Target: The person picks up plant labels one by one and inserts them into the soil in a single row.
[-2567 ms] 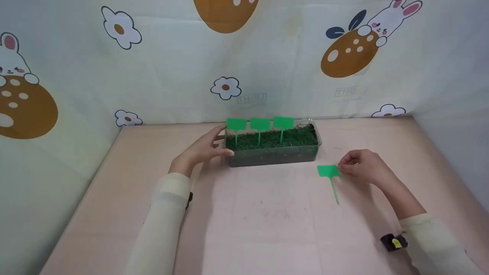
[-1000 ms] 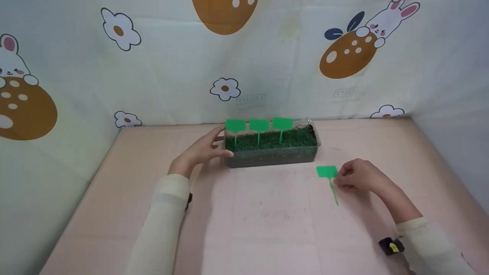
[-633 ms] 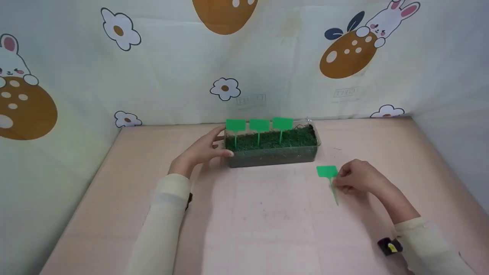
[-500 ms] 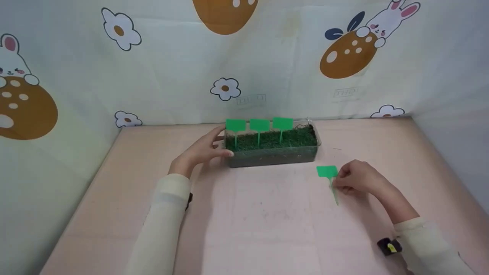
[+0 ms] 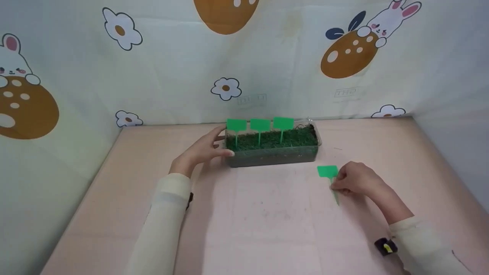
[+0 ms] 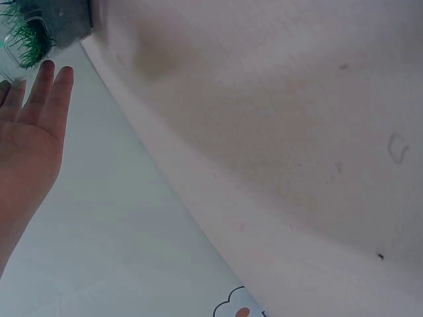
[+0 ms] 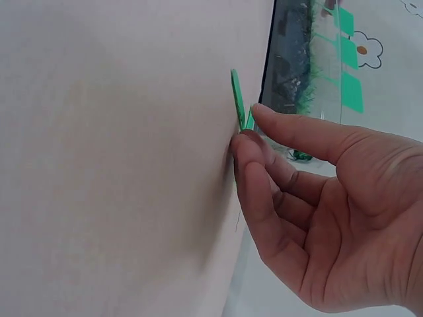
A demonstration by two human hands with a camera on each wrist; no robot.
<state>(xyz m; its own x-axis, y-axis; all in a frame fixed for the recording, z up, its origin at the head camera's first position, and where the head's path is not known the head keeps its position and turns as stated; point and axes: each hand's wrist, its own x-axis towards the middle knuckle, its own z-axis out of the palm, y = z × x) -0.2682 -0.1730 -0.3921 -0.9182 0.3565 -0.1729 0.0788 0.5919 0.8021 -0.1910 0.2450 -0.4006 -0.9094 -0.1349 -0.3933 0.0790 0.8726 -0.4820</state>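
Note:
A long clear plastic box [image 5: 273, 156] filled with green artificial grass [image 5: 300, 137] sits at the back of the table. Three green T-shaped plant labels stand upright in the grass, the left one [image 5: 236, 125] closest to my left hand [image 5: 200, 151]. That hand spans the box's left end, thumb along the front wall; its fingers look straight in the left wrist view. Right of the box and nearer me is another green plant label [image 5: 327, 171], stem pointing toward me. My right hand [image 5: 359, 178] pinches its stem just below the plate, between thumb and curled fingers.
The light pink tabletop [image 5: 267, 229] runs back to a pale curtain [image 5: 172, 76] printed with flowers and rabbits, close behind the box. Curtain walls also rise along both sides. Black wrist devices sit at the sleeves, the right one [image 5: 386, 246] with a yellow mark.
My right hand has slid from the label's plate corner down to its stem, toward me and slightly left. The label, the box and my left hand have stayed in place.

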